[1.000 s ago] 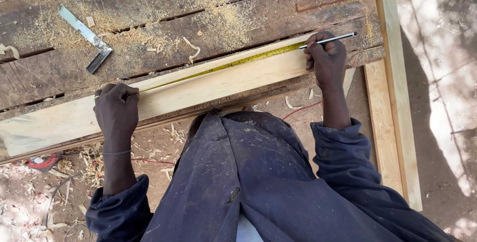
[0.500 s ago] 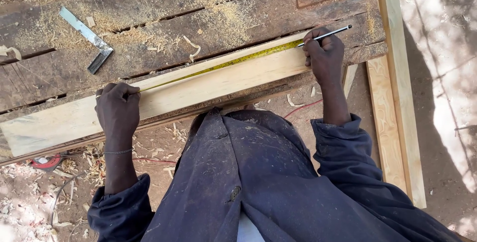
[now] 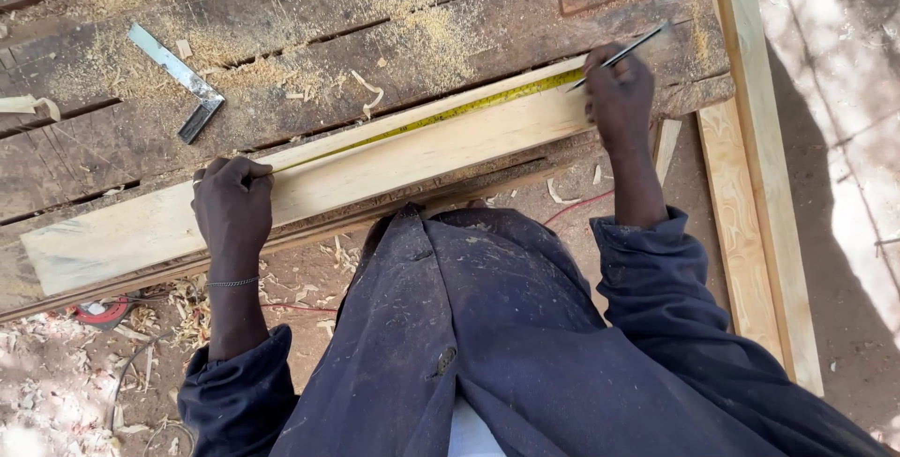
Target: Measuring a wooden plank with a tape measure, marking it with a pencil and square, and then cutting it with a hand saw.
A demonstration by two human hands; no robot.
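A pale wooden plank [image 3: 412, 157] lies slanted across a dark, sawdust-covered workbench [image 3: 356, 16]. A yellow tape measure blade [image 3: 441, 118] is stretched along the plank's far edge. My left hand [image 3: 232, 209] presses down on the plank and pins the tape's left end. My right hand [image 3: 619, 96] rests on the plank's right part, holding the tape down and gripping a pencil [image 3: 626, 52] whose tip touches the wood by the tape.
A metal try square [image 3: 183, 82] lies on the bench at the left among wood shavings. Long pale timber lengths [image 3: 759, 185] lie on the ground at the right. A red object [image 3: 101, 312] and a red cable sit below the bench among shavings.
My right hand has shifted a little along the plank, and the pencil now tilts more steeply. My left hand stays pressed on the plank.
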